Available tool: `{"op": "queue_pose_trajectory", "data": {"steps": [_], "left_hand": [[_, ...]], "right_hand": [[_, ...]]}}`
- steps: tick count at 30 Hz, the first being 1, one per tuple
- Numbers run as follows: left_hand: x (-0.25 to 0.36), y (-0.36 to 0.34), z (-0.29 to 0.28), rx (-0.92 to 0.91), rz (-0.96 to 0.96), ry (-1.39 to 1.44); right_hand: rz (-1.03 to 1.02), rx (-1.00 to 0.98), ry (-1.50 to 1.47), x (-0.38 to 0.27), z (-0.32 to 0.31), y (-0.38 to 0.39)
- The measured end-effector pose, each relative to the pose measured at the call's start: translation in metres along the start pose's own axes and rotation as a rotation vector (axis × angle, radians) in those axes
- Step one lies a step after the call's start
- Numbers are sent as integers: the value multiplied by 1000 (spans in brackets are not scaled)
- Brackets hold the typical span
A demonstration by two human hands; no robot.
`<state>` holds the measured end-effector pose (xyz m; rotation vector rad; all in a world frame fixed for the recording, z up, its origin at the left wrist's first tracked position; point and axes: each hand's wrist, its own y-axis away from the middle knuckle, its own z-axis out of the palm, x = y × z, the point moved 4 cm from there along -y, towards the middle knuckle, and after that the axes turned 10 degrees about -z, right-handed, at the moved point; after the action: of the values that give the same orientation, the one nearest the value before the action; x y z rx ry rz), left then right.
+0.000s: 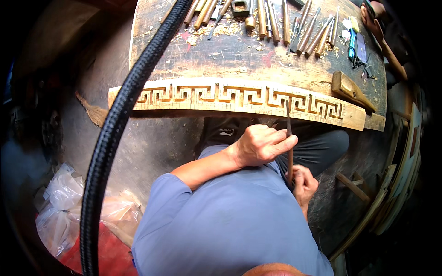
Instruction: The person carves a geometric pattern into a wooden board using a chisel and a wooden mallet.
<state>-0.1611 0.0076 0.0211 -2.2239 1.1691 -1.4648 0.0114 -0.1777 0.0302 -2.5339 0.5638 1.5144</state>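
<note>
Chisel poised at the fretwork edge.
Left hand (260, 145) pinches the chisel (289, 138) blade, right hand (304, 184) closed round its handle; a slip could chip the carved key-pattern board (207, 96) or cut fingers.

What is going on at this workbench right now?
A person is carving a long wooden strip with a raised key-fret pattern, laid along the front edge of a worn workbench. The left hand grips a chisel near its blade, with the tip set on the strip, and the right hand holds its lower handle. A row of chisels lies at the back of the bench, and a wooden mallet rests at the right.
</note>
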Motion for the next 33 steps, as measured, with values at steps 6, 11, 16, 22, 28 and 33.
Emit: {"op": "queue_pose_trajectory", "data": {"steps": [6, 11, 16, 22, 28, 33], "left_hand": [[-5, -17, 9, 35, -83, 15], [-13, -29, -15, 116, -171, 32], [-29, -21, -29, 153, -306, 47], [-36, -10, -51, 180, -295, -64], [-31, 9, -62, 240, -265, -53], [-29, 29, -62, 176, -325, -65]], "right_hand": [[39, -40, -358, 4, 28, -31], [-38, 59, -465, -32, 49, -87], [-159, 149, -400, -43, 58, -207], [-259, 206, 189, -53, 67, -337], [-316, 121, 430, -80, 88, -414], [-300, 41, 722, -64, 104, -459]]}}
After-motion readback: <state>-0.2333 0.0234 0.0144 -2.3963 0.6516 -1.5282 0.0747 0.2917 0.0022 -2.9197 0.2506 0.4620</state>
